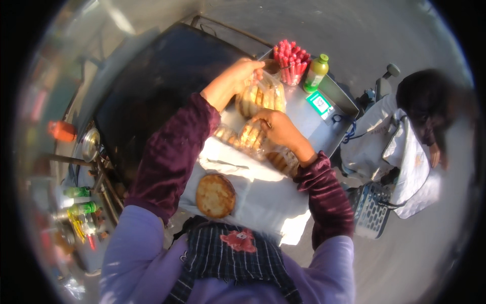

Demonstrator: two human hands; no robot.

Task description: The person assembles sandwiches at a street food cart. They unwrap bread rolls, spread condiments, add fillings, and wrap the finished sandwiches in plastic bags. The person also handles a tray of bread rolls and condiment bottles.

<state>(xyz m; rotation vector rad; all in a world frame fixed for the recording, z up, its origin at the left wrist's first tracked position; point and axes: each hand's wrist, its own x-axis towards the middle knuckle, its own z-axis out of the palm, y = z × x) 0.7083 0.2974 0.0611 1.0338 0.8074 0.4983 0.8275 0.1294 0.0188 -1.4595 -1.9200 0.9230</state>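
Observation:
My left hand (243,74) pinches the top of a clear plastic bag of round flatbreads (262,99) standing on edge. Below it, my right hand (276,127) touches another clear bag of flatbreads (251,136); whether its fingers grip the plastic cannot be told. More bagged breads lie beside these, one bag (281,161) partly under my right wrist and another (224,133) to the left. A single browned round flatbread (215,195) lies flat on the white cloth (262,193) nearer my body.
A large dark flat surface (159,72) spans the left. Red-wrapped sticks (291,62), a green-capped bottle (316,74) and a printed code card (319,103) stand or lie on the metal tray (303,121). At right are a person (425,102), a white quilted cover (406,167) and a plastic basket (372,209).

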